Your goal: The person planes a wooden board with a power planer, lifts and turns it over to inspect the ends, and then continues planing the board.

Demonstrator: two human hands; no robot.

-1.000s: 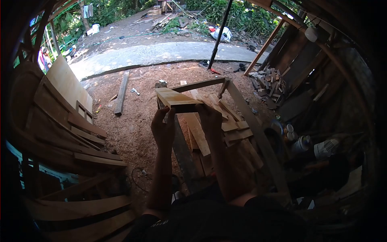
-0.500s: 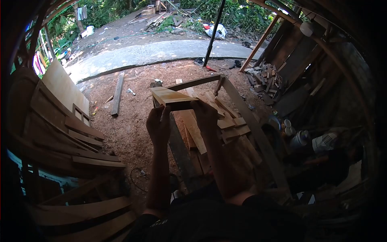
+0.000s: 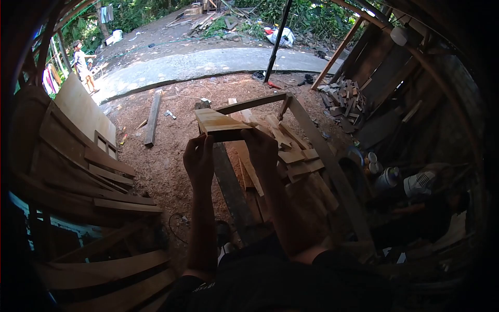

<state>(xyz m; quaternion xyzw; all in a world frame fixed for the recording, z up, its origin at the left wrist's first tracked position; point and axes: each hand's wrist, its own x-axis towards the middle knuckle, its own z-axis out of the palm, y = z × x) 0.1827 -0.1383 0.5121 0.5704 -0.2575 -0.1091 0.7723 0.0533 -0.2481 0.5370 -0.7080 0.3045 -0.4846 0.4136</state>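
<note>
Both hands hold up a wooden board whose pale top face tapers toward the right; its near edge is in shadow. My left hand pinches the board's left near corner. At its right near corner, my right hand grips with fingers closed. Beneath and beyond the board stands a wooden frame of dark beams. Several loose wood pieces lie across one another within that frame, to the right of my right hand.
Leaning boards line the left side. Wood shavings cover the ground, where a plank lies. Offcuts are piled at the right, with paint cans nearer. A person stands outside at the far left, beyond a dark post.
A person has come into view outside at the far left. The board and both hands have shifted very slightly left, still held the same way.
</note>
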